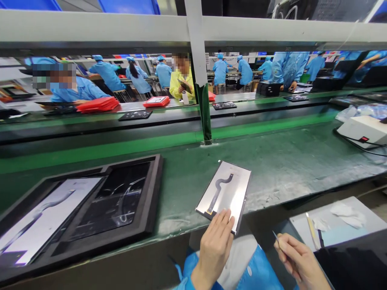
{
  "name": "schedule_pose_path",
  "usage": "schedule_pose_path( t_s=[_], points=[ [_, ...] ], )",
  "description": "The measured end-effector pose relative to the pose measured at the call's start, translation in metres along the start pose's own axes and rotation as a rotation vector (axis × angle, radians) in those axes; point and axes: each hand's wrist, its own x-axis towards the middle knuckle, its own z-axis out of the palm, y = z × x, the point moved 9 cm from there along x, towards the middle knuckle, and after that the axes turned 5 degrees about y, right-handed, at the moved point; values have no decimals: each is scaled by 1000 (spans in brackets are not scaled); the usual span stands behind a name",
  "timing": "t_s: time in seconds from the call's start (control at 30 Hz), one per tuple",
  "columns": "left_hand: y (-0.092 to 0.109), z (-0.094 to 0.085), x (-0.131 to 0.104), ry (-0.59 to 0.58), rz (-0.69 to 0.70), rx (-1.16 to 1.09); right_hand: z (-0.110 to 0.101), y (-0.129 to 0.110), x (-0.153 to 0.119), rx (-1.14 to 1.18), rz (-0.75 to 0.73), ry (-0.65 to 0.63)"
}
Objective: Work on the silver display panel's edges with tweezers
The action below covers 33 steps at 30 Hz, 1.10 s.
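Note:
A display panel (237, 189) lies with its silvery back up on the green bench, its near end jutting past the edge. A dark, wavy flex cable (218, 189) runs along that back. My left hand (216, 243) rests on the panel's near end, fingers stretched flat; its thumb is hidden. Off the bench's front edge, to the right, my right hand (294, 255) pinches a thin pointed tool (274, 233), mostly covered by the fingers. To the left, a black foam tray (155, 193) holds another silver-backed panel (51, 217) and a glossy black panel (115, 201).
A grey-white surface (369, 213) with crumpled white wipes (347, 213) is at lower right. A white device (363, 131) with cables stands on the bench's right. A post (205, 112) rises behind the panel. Co-workers sit beyond the line, near red pouches (98, 104).

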Motion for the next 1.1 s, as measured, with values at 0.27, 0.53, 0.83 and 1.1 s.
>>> schedule_pose_path(
  t_s=[0.27,0.53,0.83,1.1],
  points=[
    [9,14,9,22,37,-3,-16,-13,3,48,-38,119],
    [12,16,12,34,49,35,-26,-19,9,63,-42,138],
    [14,20,12,28,44,63,-35,-22,10,48,-53,151],
    [15,22,11,28,39,89,-38,-33,5,57,-85,214]
  ],
)
